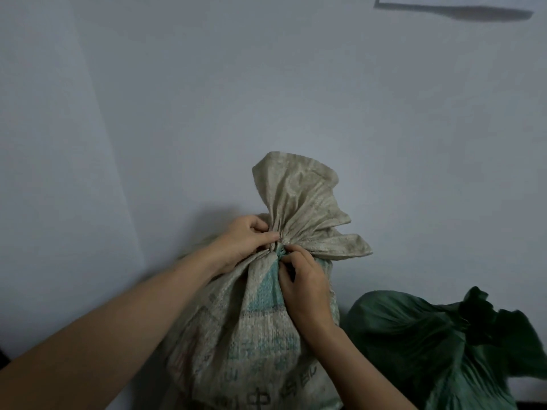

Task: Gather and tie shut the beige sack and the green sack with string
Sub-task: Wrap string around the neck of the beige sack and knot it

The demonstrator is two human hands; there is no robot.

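The beige sack (254, 329) stands full in front of me, with faded green print on its side. Its mouth is gathered into a tight neck, and the loose top fans out above. My left hand (245, 241) pinches the neck from the left. My right hand (305, 282) pinches it from the right and below, fingertips at the gathers. Any string at the neck is too small to make out. The green sack (414, 341) lies to the right, its top bunched into a dark knot-like tuft.
A pale wall (266, 99) rises right behind both sacks, with a corner line at the left. A white ledge or sheet (461, 1) casts a shadow at the top right.
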